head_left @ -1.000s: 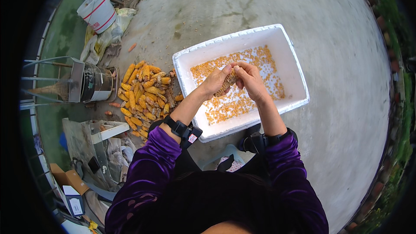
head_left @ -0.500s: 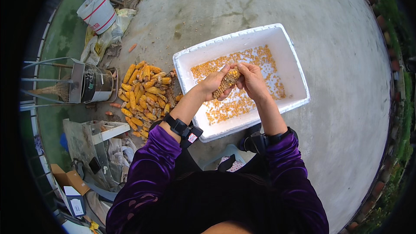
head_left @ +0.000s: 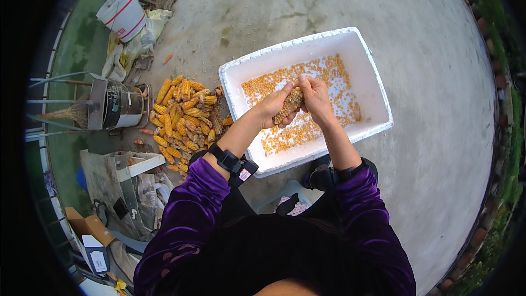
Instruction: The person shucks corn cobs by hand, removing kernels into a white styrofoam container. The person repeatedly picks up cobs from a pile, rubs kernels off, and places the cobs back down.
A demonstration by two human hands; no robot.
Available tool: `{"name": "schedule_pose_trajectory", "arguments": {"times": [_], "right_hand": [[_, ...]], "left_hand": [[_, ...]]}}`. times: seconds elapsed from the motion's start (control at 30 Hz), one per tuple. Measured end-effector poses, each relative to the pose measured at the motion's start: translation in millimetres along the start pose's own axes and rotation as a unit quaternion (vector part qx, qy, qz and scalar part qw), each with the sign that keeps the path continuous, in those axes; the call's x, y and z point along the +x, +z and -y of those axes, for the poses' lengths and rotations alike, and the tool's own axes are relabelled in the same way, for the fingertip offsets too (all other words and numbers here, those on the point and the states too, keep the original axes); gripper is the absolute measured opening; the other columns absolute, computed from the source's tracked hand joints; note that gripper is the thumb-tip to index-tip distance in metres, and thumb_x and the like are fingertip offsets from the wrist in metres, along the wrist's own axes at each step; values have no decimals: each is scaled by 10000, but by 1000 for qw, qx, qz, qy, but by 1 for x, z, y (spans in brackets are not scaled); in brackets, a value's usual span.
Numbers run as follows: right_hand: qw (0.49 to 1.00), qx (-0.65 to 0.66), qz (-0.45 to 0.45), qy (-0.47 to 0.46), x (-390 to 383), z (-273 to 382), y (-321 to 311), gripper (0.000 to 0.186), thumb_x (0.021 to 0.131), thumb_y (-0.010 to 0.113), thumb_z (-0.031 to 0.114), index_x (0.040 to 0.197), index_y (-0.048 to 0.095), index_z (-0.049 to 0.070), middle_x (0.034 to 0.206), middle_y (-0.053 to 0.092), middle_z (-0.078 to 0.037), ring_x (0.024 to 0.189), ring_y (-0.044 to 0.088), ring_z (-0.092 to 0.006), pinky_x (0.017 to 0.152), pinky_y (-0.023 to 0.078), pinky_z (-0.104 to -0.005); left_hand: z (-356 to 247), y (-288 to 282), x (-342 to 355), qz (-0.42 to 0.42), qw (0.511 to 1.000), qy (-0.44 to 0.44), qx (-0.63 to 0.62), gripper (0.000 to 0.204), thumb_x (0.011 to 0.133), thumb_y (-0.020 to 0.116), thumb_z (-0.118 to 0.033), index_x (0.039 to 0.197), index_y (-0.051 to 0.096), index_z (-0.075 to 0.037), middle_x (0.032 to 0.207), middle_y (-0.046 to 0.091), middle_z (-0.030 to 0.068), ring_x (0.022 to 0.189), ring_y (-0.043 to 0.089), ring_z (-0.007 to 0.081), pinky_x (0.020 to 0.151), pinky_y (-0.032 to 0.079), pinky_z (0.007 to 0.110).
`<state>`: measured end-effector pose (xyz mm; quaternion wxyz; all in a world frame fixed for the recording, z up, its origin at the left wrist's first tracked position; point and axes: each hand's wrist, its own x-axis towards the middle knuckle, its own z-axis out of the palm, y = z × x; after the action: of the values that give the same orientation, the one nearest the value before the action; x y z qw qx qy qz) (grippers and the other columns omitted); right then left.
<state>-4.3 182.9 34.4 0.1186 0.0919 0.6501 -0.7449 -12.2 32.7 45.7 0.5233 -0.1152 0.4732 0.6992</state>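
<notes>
Over a white foam box [head_left: 378, 98], my left hand [head_left: 272, 107] is wrapped round a corn cob [head_left: 289, 106]. Most of the cob's visible side is bare of kernels, with some yellow left near its upper end. My right hand [head_left: 318, 98] is closed at that upper end, thumb pressed against the cob; its fingertips are partly hidden. Loose yellow corn kernels [head_left: 290, 141] lie scattered across the bottom of the box. To the left of the box is a heap of corn ears [head_left: 183, 112] on the concrete.
A white bucket with red bands [head_left: 121, 13] stands at the far left beside plastic bags. Nearer are a dark bucket [head_left: 123, 107], a metal dustpan [head_left: 97, 102] and a straw broom [head_left: 66, 113]. Boxes and scrap [head_left: 123, 186] lie at the lower left. A light blue stool [head_left: 293, 189] is by my legs.
My right hand has shifted slightly, its thumb now more upright at the cob's upper end. Less yellow shows on the cob. My left hand keeps its hold.
</notes>
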Motion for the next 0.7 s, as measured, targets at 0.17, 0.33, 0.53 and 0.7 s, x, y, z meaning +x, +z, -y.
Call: {"name": "schedule_pose_trajectory", "arguments": {"times": [0.17,0.33,0.53,0.7], "right_hand": [[996,31,78,-12,-6,20,-12,410,961,469,338,1051,581,-46,618,550,-21,474,498,-68,436,385,-187],[984,-82,129,-88,-7,20,-7,509,773,719,117,1209,497,-23,845,567,-31,698,490,-87,638,445,-238],[979,-146,129,-57,-10,24,-10,702,698,657,38,1343,383,0,1183,512,-136,932,525,-160,774,469,-280],[899,-396,12,-184,-3,0,-16,745,703,601,53,1389,314,15,1455,255,-230,1364,238,-374,1115,231,-425]], "left_hand": [[3,-13,3,142,962,-64,-225,668,896,269,-688,865,536,-76,546,455,3,425,424,106,358,291,223],[6,-23,6,202,931,-61,-298,658,879,276,-710,881,547,-110,574,464,2,457,432,109,372,290,226],[1,-17,3,116,967,3,-228,669,845,295,-750,877,545,-130,583,502,7,447,473,114,368,339,232],[6,-17,6,-95,967,229,54,345,818,652,-358,900,530,-46,733,601,118,635,613,197,536,488,322]]}}
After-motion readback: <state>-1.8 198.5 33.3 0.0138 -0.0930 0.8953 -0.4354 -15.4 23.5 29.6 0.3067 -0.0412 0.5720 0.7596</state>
